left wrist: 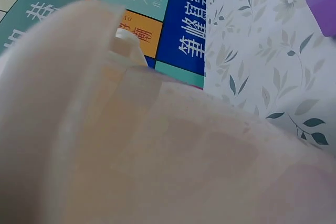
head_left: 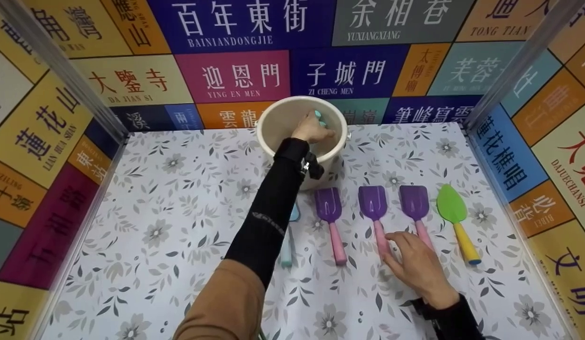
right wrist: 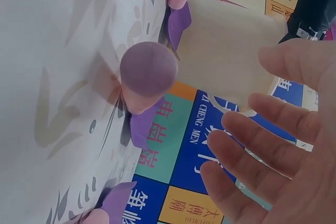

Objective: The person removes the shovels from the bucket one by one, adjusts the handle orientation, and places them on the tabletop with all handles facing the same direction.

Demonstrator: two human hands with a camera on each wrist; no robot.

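Note:
My left hand reaches down into a cream bucket, its fingers around a teal handle; the handle's lower part is hidden. In the left wrist view the bucket's wall fills most of the picture and hides the hand. Above the middle purple toy shovel hovers my right hand, fingers loosely spread and holding nothing. The right wrist view shows a gap between these fingers and the pink handle. Purple shovels also lie to the left and right.
A green toy trowel with a yellow handle ends the row at the right. Partly under my left forearm lies a light-blue shovel. Panels with place names surround the floral tabletop at the back and sides.

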